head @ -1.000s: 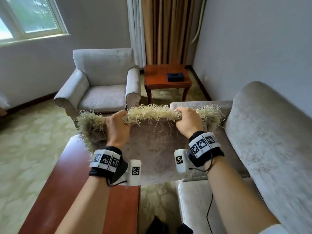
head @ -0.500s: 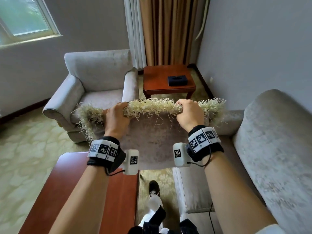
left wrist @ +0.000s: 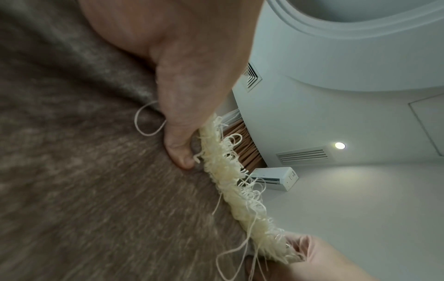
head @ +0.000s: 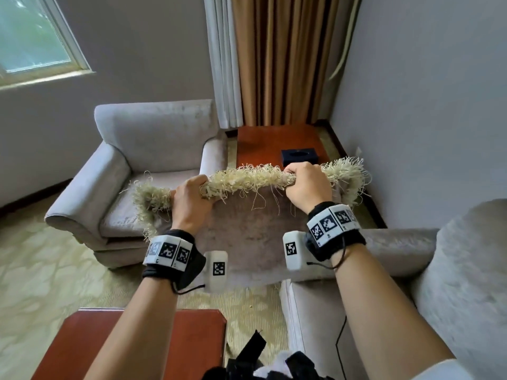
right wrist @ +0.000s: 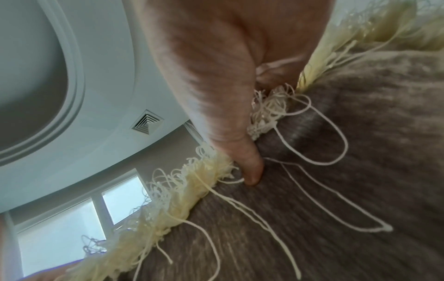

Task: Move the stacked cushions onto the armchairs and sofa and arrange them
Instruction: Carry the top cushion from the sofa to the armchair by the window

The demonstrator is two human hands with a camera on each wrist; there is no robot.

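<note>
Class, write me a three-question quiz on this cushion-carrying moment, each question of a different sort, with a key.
1. True or false: both hands grip the cushion along its fringed top edge.
2. What lies on the side table? A) dark box B) lamp C) book
3. Fill in: the armchair seat holds ___ cushions.

Key: 1 true: left hand and right hand both hold it. 2 A, the dark box. 3 no.

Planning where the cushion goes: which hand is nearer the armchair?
Left. The left hand grips the cushion just over the armchair seat's edge; the right hand is off beside it.
</note>
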